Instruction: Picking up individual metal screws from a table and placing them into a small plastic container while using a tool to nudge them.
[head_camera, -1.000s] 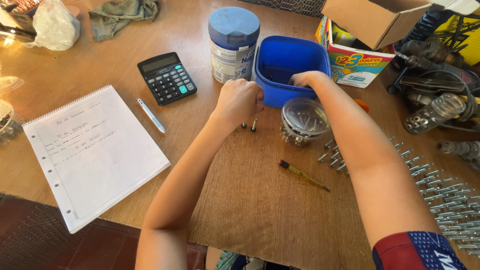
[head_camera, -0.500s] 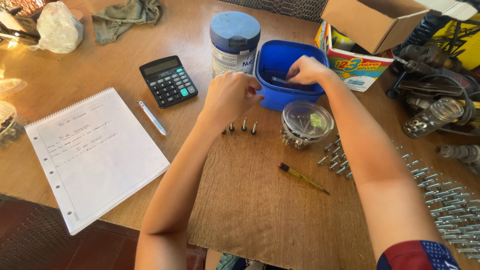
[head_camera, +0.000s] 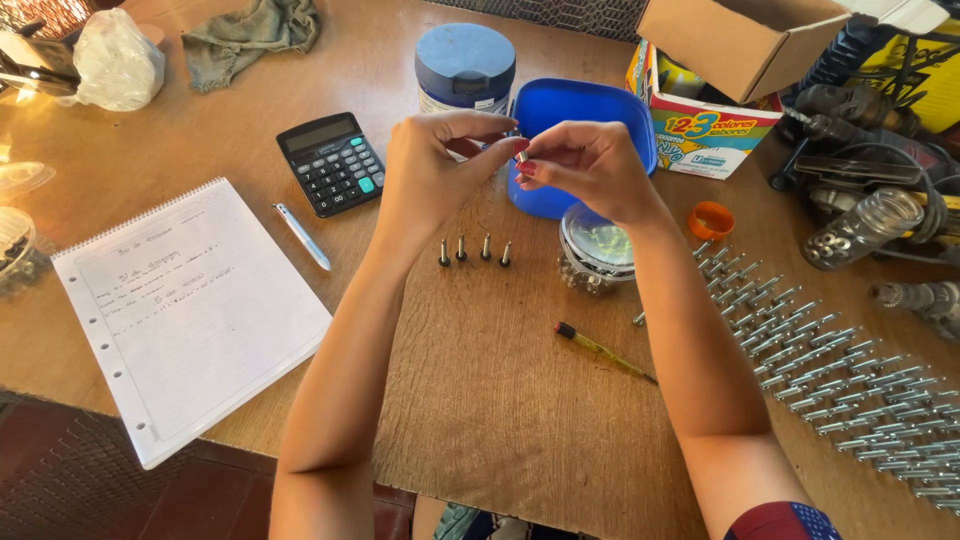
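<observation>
My left hand (head_camera: 432, 170) and my right hand (head_camera: 585, 165) are raised together above a brown board (head_camera: 500, 400). Between their fingertips they pinch one small metal bolt (head_camera: 520, 155). Below them several short bolts (head_camera: 474, 250) stand upright in a row on the board. Just behind the hands sits a blue plastic tub (head_camera: 600, 115). A clear round container of small metal parts (head_camera: 597, 250) lies under my right wrist.
Many bolts (head_camera: 850, 380) lie in rows at the right. A small screwdriver (head_camera: 600, 350), an orange ring (head_camera: 712, 220), a blue-lidded jar (head_camera: 465, 65), a calculator (head_camera: 332, 162), a pen (head_camera: 303, 236), a notebook (head_camera: 190, 310), cardboard boxes (head_camera: 740, 50) and tools (head_camera: 870, 130) surround the board.
My right hand came out of the blue tub and my left hand lifted off the board; both met in the air on a small bolt. More bolts stand in the row.
</observation>
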